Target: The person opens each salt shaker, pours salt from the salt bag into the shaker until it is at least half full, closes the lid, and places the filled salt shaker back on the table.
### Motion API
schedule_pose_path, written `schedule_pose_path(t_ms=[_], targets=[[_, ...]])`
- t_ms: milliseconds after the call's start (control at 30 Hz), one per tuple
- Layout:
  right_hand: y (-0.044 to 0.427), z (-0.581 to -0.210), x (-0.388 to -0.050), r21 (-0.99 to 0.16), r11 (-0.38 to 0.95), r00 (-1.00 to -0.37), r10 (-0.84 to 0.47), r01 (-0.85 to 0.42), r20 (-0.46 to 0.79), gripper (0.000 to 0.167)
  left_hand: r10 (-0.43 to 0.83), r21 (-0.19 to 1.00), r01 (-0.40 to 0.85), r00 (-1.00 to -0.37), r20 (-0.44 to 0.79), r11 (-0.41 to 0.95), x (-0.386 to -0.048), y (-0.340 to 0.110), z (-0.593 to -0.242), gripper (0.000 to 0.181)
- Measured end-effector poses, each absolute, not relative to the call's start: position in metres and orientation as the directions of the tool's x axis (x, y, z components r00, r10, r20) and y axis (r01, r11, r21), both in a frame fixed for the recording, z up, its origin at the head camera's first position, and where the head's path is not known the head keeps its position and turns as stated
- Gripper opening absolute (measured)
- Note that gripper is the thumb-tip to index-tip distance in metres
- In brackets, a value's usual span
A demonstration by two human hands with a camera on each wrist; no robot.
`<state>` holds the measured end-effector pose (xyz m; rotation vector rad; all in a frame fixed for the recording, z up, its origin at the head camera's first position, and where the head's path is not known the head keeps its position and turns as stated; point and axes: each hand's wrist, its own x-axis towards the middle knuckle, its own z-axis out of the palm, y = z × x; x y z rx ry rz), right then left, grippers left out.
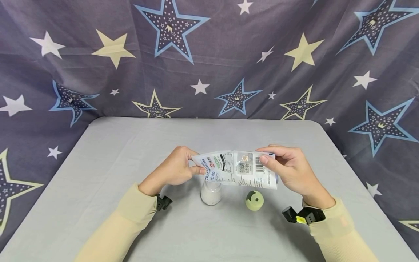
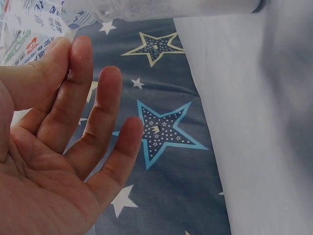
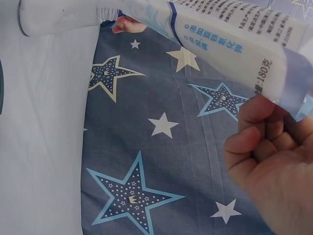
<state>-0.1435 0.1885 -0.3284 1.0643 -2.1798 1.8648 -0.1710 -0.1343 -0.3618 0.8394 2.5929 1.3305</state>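
A printed white plastic salt packet (image 1: 230,178) lies nearly level in the air, tilted over a clear jar (image 1: 211,194) with white contents. My left hand (image 1: 178,166) pinches the packet's left corner between thumb and index finger; its other fingers are loosely bent in the left wrist view. My right hand (image 1: 291,169) grips the packet's right end, thumb on the printed face. The jar stands upright on the table, its mouth hidden behind the packet in the head view. In the right wrist view the jar's ridged neck (image 3: 108,12) is beside the packet's left end.
A round pale green lid (image 1: 254,201) with a dark curved opening lies on the table to the jar's right. The grey-covered table (image 1: 131,138) meets a dark star-patterned curtain (image 1: 203,98) at the back and sides. Wrist cameras (image 1: 304,215) are strapped over both cream sleeves.
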Motion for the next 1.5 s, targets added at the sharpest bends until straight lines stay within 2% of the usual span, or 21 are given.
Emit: schedule_pose_path(t_ms=[733,1033,1500], targets=[[0.1886,-0.3286,-0.1437,-0.834,0.013,-0.747,-0.452,-0.552,0.487,0.023,0.521,0.768,0.429,-0.841,0.147,0.475,-0.1722,-0.1350,-0.3639,0.018],[0.1903,-0.3243,-0.1413,-0.858,0.097,-0.795,-0.441,-0.505,0.418,0.020,0.524,0.775,0.433,-0.837,0.157,0.461,-0.1716,-0.1369,-0.3609,0.017],[0.1885,-0.3233,-0.1390,-0.850,0.082,-0.782,-0.445,-0.520,0.436,0.021,0.532,0.767,0.451,-0.829,0.172,0.456,-0.1742,-0.1385,-0.3618,0.018]])
